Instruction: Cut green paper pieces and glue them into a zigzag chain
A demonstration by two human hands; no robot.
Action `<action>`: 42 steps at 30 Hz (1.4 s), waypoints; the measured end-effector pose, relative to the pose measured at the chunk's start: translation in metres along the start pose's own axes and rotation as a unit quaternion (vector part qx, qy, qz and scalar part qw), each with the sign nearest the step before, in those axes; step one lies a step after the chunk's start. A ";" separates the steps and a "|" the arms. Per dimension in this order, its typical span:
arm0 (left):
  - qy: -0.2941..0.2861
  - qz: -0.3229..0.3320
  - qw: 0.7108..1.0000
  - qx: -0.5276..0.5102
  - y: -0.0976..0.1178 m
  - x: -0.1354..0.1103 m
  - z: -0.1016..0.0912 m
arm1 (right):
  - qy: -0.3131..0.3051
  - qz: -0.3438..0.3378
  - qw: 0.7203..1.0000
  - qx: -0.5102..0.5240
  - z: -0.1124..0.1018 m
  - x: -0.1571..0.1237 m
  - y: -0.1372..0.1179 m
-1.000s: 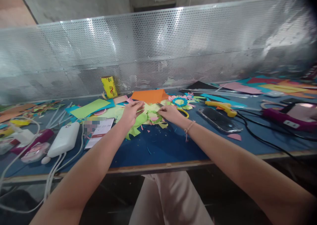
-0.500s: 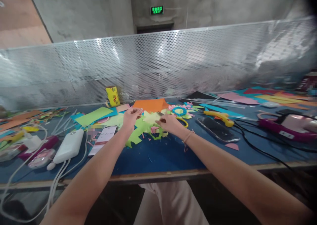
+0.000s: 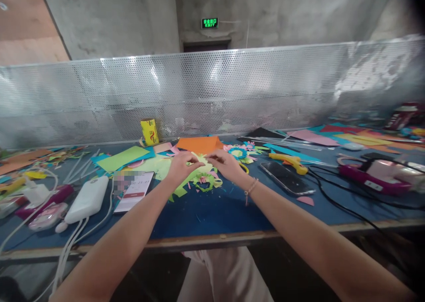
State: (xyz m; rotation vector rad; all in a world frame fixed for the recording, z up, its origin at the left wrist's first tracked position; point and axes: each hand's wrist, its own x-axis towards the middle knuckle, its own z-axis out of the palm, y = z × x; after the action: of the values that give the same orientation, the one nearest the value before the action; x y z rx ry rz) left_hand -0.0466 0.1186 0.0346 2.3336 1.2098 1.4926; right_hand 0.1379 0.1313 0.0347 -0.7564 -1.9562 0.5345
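Above the heap of light green paper (image 3: 151, 168), my left hand (image 3: 182, 167) and my right hand (image 3: 229, 164) face each other with fingertips close together. Each is closed in a pinch; a small pale bit shows between them, too small to name. Just below the fingers lies a fringed green paper ring (image 3: 203, 187) with a pink piece (image 3: 210, 179) at its middle. Beyond the right hand is a blue paper ring flower (image 3: 237, 153) with pink around it. A yellow scissor handle (image 3: 245, 168) shows partly beside the right wrist.
An orange sheet (image 3: 199, 143) and a yellow packet (image 3: 150, 132) stand near the perforated metal screen (image 3: 232, 85). At left are a lit phone (image 3: 136, 193) and a white power bank (image 3: 88, 200) with cables. Rightward lie a dark phone (image 3: 287, 178), a yellow glue gun (image 3: 288, 159) and a purple power strip (image 3: 375, 180).
My hands have come closer together, the left moving right and slightly down. The whole view has shifted a little, with the table lower in the picture.
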 end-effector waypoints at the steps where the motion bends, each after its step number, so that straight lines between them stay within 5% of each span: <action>1: 0.001 0.027 1.000 0.013 -0.002 0.000 0.000 | -0.016 -0.005 1.000 0.024 0.000 -0.001 -0.003; 7: -0.014 0.127 0.987 0.102 -0.017 0.001 -0.004 | -0.072 -0.029 0.995 0.066 0.001 -0.006 -0.014; 14: 0.046 0.321 0.919 0.223 -0.021 0.003 -0.004 | -0.051 -0.121 0.991 -0.010 0.003 -0.006 -0.005; 24: 0.028 0.266 0.927 0.263 -0.023 0.002 -0.001 | 0.005 -0.241 0.954 -0.180 0.002 -0.009 0.001; 35: -0.015 0.212 0.942 0.259 -0.025 0.001 0.003 | 0.035 -0.198 0.961 -0.188 -0.004 -0.004 0.004; 42: -0.018 0.224 0.942 0.248 -0.022 0.001 0.002 | -0.051 -0.210 0.966 -0.144 -0.005 -0.005 0.006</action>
State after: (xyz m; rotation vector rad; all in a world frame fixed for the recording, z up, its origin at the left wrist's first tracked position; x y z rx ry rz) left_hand -0.0575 0.1347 0.0237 3.1316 1.2121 1.3614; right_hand 0.1455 0.1325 0.0304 -0.4698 -2.2380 0.0327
